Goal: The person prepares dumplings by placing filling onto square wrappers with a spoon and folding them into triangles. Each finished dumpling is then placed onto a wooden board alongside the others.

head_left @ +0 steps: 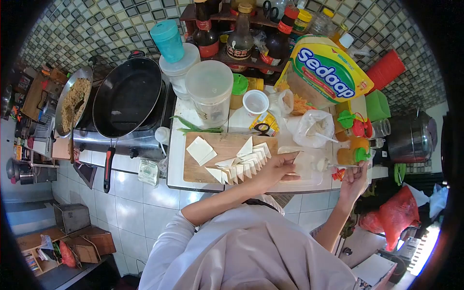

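Observation:
My left hand (274,173) pinches the edge of a thin pale wrapper sheet (305,163) above a translucent white tray (316,182). My right hand (355,180) grips the handle of a spoon (337,166), whose whitish end reaches the sheet's right side. What sits on the spoon is too blurred to name. Left of my left hand, a wooden cutting board (193,172) carries several folded triangular wrappers (244,164) in an overlapping row. Flat square wrappers (201,151) lie at that board's left. A plastic bag of white contents (315,127) stands behind the tray.
A black frying pan (126,99) and a pan of brown crumbly food (75,104) sit on the stove (121,144) at left. Clear tub (209,92), green chillies (193,124), scissors (261,128) and a yellow Sedaap pack (321,72) line the back. Jars (345,155) stand by my right hand.

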A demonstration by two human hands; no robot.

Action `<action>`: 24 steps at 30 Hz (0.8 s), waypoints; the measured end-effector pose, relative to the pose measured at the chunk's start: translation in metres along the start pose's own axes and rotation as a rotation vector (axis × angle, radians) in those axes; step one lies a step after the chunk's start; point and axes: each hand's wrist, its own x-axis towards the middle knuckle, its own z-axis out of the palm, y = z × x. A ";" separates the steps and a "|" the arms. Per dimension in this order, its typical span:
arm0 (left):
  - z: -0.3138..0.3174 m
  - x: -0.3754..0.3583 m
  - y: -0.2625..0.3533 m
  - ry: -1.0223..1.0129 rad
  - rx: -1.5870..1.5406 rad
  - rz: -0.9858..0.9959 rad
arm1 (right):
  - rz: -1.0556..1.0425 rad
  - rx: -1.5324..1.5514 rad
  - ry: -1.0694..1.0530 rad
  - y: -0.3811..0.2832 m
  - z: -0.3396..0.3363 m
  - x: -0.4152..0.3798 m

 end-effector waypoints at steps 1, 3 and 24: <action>-0.001 0.002 -0.005 0.001 0.000 0.000 | 0.006 -0.025 -0.002 0.003 0.003 -0.002; -0.004 0.006 -0.014 -0.013 -0.066 0.059 | 0.013 -0.050 -0.008 0.007 0.010 -0.006; -0.013 -0.009 -0.003 -0.034 -0.039 0.046 | -0.563 -0.359 -0.093 0.013 0.042 -0.030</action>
